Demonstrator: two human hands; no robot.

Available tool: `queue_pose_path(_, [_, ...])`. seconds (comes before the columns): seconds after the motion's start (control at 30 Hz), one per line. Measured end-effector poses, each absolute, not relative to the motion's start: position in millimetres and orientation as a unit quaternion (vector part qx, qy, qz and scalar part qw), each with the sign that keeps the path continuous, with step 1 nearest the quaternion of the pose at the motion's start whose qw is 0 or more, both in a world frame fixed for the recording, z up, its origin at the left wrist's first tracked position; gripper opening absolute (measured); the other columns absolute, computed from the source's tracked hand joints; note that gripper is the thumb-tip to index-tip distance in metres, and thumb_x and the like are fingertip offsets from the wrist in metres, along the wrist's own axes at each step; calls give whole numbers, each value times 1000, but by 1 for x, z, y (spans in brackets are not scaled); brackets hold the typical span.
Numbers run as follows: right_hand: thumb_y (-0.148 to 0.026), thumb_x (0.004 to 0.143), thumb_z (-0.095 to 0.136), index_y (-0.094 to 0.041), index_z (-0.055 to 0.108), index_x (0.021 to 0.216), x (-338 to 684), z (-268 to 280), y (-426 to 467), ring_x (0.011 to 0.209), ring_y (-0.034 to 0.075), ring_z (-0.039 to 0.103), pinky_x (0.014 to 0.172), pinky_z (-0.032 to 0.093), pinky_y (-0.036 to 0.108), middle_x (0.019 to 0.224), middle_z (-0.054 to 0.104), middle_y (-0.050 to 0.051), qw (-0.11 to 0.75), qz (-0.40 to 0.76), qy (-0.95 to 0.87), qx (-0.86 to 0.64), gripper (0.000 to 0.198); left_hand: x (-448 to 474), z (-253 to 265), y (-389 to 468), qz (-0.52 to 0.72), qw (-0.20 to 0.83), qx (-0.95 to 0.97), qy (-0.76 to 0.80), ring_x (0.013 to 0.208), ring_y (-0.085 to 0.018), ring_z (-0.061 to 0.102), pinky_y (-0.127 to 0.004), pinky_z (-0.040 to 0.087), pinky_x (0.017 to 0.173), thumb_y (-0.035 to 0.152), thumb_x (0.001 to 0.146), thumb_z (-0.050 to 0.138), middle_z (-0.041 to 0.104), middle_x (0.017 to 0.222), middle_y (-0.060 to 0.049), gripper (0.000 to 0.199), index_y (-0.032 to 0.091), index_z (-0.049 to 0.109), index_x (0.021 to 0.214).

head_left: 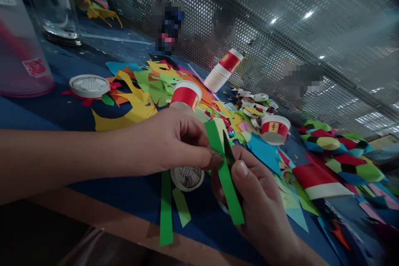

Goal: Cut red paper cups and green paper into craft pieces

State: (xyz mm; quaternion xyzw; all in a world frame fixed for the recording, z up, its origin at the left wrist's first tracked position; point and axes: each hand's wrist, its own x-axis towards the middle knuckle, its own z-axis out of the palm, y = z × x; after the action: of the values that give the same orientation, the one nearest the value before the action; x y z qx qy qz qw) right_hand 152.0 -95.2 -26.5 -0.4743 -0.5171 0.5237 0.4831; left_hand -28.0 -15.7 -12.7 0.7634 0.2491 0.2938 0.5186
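In the middle of the view, my left hand (187,145) pinches a green paper strip (229,187) between thumb and fingers. A pale yellow-green piece of paper (220,128) shows behind its upper end. My right hand (258,195) is closed around scissors (229,149); one dark pointed blade shows against the strip, while the handles are hidden. Below my left hand, a white round lid (188,178) with a black drawing lies on the blue table. Another green strip (166,212) hangs down beside it, near a light green scrap (181,208).
Coloured paper scraps (131,108) cover the table's middle. Red-and-white paper cups (276,129) stand beyond, with a tilted cup stack (222,70). A drawn lid (89,86), a glass jar (59,16) and a translucent container (21,50) are left. Colourful paper pieces (355,168) lie right.
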Motion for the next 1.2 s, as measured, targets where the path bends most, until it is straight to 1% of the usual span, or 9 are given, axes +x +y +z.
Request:
queue_pose_path(0.17, [-53, 84, 68, -21, 55, 75, 152, -28, -95, 44, 7, 31, 40, 20, 20, 52, 44, -7, 482, 528, -514, -474, 35, -28, -12, -18, 282, 547, 746, 255, 68, -16, 63, -21, 46, 56, 31, 75, 66, 65, 64, 2, 23, 17, 61, 58])
queue_pose_path(0.4, [-52, 84, 69, -22, 54, 73, 152, -29, -95, 45, 7, 32, 39, 22, 19, 52, 44, -7, 490, 525, -512, -472, 35, -25, -12, -19, 256, 631, 695, 232, 64, -12, 61, -20, 46, 59, 29, 78, 64, 63, 66, 4, 15, 17, 63, 69])
queue_pose_path(0.53, [-52, 83, 70, -22, 55, 72, 153, -31, -95, 46, 7, 33, 39, 23, 19, 53, 44, -7, 495, 529, -510, -463, 35, -24, -14, -19, 261, 631, 692, 235, 65, -15, 62, -21, 48, 58, 33, 75, 67, 56, 59, 4, 25, 16, 55, 60])
queue_pose_path(0.7, [-49, 85, 69, -23, 57, 74, 154, -34, -96, 46, 7, 34, 39, 23, 18, 54, 46, -7, 503, 535, -502, -457, 31, -25, -17, -19, 272, 634, 683, 238, 68, -16, 63, -22, 50, 60, 32, 73, 71, 59, 61, 3, 19, 17, 60, 67])
queue_pose_path(0.8, [-48, 87, 68, -23, 57, 74, 155, -37, -96, 46, 7, 34, 40, 23, 18, 55, 46, -7, 507, 541, -499, -450, 30, -25, -18, -19, 275, 629, 684, 247, 69, -17, 63, -23, 51, 61, 33, 71, 73, 60, 62, 2, 20, 17, 61, 67])
queue_pose_path(0.93, [-49, 85, 69, -23, 59, 76, 155, -37, -95, 47, 8, 34, 42, 24, 19, 56, 45, -7, 506, 549, -499, -440, 30, -24, -18, -19, 265, 646, 676, 236, 68, -16, 61, -23, 49, 61, 32, 75, 68, 61, 66, 2, 16, 17, 65, 71])
queue_pose_path(1.0, [-49, 84, 70, -22, 58, 78, 153, -34, -94, 48, 7, 32, 42, 23, 20, 56, 44, -7, 506, 556, -497, -434, 30, -23, -19, -20, 257, 647, 678, 238, 68, -15, 60, -23, 48, 62, 34, 75, 67, 60, 66, 3, 17, 17, 65, 70])
queue_pose_path(1.1, [-48, 83, 72, -21, 56, 77, 150, -32, -93, 48, 7, 28, 43, 21, 20, 55, 40, -8, 506, 565, -490, -429, 31, -22, -22, -22, 252, 640, 681, 252, 63, -14, 56, -22, 44, 58, 38, 73, 68, 54, 60, 4, 22, 17, 62, 65])
queue_pose_path(1.2, [-47, 84, 72, -21, 55, 74, 149, -31, -93, 48, 7, 25, 42, 19, 19, 55, 37, -8, 507, 565, -486, -433, 32, -22, -23, -23, 237, 643, 680, 261, 58, -11, 51, -20, 40, 54, 36, 72, 67, 51, 57, 5, 23, 17, 58, 62])
